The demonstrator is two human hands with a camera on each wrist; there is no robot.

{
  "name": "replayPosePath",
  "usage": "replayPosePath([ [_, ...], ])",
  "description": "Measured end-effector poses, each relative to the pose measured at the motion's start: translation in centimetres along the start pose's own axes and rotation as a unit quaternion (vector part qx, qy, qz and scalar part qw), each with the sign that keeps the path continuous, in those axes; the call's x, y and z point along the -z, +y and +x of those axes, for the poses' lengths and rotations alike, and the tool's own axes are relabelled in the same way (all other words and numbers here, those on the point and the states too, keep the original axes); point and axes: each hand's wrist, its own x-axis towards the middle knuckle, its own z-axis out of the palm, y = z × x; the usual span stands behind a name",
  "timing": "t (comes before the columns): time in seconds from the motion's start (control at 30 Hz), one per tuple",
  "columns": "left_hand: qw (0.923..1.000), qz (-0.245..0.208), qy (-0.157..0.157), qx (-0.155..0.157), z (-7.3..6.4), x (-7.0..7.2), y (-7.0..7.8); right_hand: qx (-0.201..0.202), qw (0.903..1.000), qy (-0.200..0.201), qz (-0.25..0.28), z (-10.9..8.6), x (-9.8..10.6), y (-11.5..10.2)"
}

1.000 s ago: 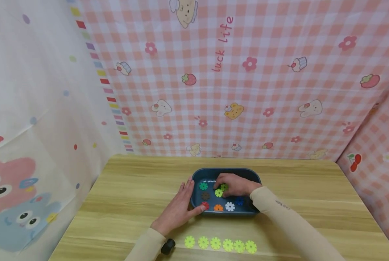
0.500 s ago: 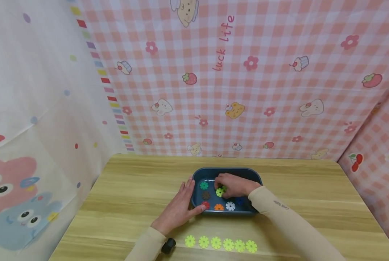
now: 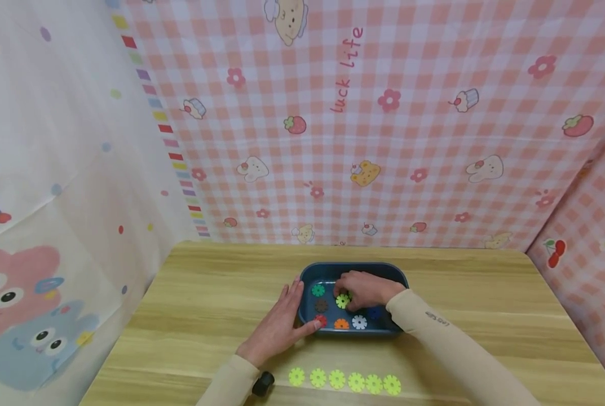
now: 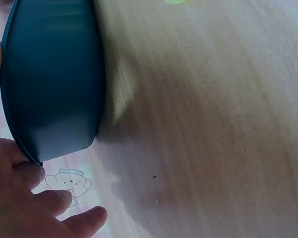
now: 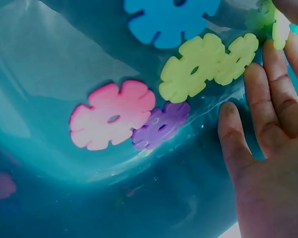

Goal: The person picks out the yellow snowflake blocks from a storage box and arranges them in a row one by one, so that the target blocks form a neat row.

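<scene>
A dark blue tub (image 3: 353,333) on the table holds loose notched plastic interlocking discs. My left hand (image 3: 273,327) rests against its left end with straight fingers, thumb over the near rim by a red disc (image 3: 321,321). Inside the tub, my right hand (image 3: 367,290) pinches a yellow-green interlocking disc (image 5: 280,30) between thumb and fingertips. Beside those fingertips, the right wrist view has other yellow-green discs (image 5: 192,68), a blue disc (image 5: 164,22), a pink disc (image 5: 112,115) and a purple disc (image 5: 161,126). The right hand hides part of the tub's contents from the head view.
Several yellow-green discs (image 3: 337,379) lie in a row before the tub. A green disc (image 3: 318,290), brown disc (image 3: 321,305), orange disc (image 3: 341,324) and white disc (image 3: 359,322) lie inside it. Printed cloth (image 3: 424,141) hangs behind the table (image 3: 221,293).
My right hand's fingers have drawn in slightly around the yellow-green disc, and more of the disc behind it is now covered. The left hand, tub and row of discs stay put.
</scene>
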Motion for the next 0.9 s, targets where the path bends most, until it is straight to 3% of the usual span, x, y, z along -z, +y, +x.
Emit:
replayPosePath([
  [0.23, 1.0, 0.006, 0.002, -0.001, 0.0, 0.0, 0.1, -0.006, 0.9994, -0.001, -0.034, 0.2, 0.4, -0.1],
  [0.53, 1.0, -0.005, 0.001, 0.004, 0.0, 0.0, 0.1, 0.002, 0.9995, 0.014, 0.027, -0.7, 2.4, -0.3],
  [0.9, 1.0, -0.007, 0.005, 0.002, 0.1, -0.1, 0.1, -0.007, 0.9964, 0.059, 0.06, -3.9, 5.5, -1.5],
])
